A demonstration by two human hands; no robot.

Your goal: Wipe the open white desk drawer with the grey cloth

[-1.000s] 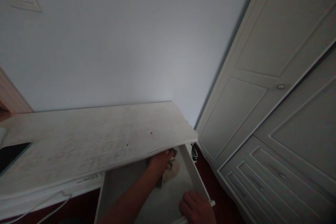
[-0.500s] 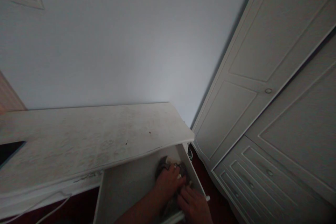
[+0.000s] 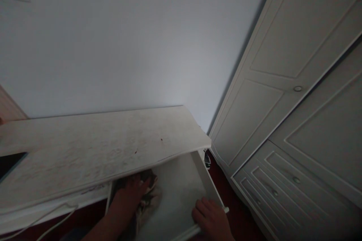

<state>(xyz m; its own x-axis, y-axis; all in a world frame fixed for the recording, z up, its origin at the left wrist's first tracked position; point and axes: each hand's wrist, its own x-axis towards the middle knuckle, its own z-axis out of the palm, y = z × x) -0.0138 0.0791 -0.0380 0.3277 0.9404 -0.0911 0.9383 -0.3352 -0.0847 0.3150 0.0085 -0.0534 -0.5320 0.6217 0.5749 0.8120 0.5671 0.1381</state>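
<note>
A white drawer (image 3: 210, 188) stands pulled out under the desk top (image 3: 93, 147). My left hand (image 3: 130, 194) is inside it at the back left, its fingers pressed onto a crumpled brown and cream cloth (image 3: 148, 196). Part of that cloth is hidden under the desk top and my hand. My right hand (image 3: 212, 220) rests on the drawer's front right corner, fingers curled over the front edge. The drawer's pale floor shows bare between the two hands.
A white wardrobe (image 3: 296, 120) with panelled doors, a round knob (image 3: 297, 89) and lower drawers stands close on the right. A plain wall rises behind the desk. White cables (image 3: 53, 220) hang below the desk at the left. A dark flat object (image 3: 9, 160) lies on the desk's left edge.
My left hand has moved from the drawer's right back corner to its left side, taking the cloth along. My right hand has shifted back onto the drawer's front corner.
</note>
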